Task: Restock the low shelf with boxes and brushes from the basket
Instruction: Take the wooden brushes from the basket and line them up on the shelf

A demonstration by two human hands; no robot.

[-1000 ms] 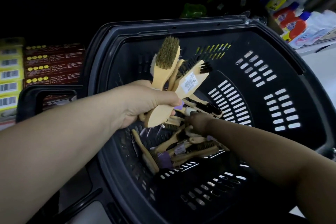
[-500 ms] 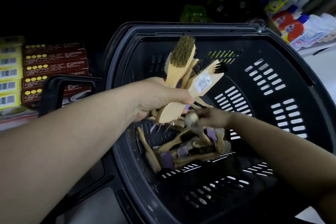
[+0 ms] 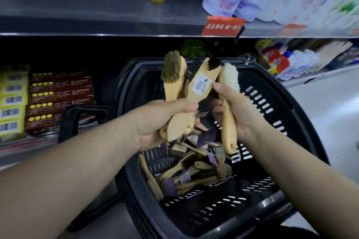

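Boxes stocked on low shelf, brushes none shelved that I can see: left hand grip closed on a brush bunch, right hand grip closed on one white-bristle brush, both over basket holding a loose brush pile, so roughly midway.

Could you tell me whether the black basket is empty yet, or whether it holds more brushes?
Not empty: a loose pile of wooden-handled brushes lies on the bottom of the basket.

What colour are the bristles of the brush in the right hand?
White bristles on that brush; the head view shows them.
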